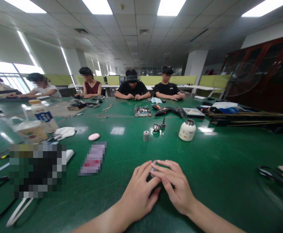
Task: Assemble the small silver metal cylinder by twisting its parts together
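A: Where's the small metal piece (153,172)?

B: Between the left hand (138,187) and the right hand (179,184), at the fingertips, just over the green table (219,184). It's mostly covered.

A: How are the hands?

B: Both have bent fingers, drawn in narrowly around it, and their fingertips meet. I can't tell which hand grips it.

A: What's beyond them?

B: Straight ahead, a metal cylinder (146,136), with a shiny round part (156,128) and a dark fitting (163,122) a little farther off. The open white jar (187,131) is ahead of the right hand.

A: Any writing?

B: The jar shows little drawn faces. Far to the left of the hands, the bottle (45,117) has a blue label with white lettering, too blurred to read. The black shirt (167,90) across the table has small, unreadable print.
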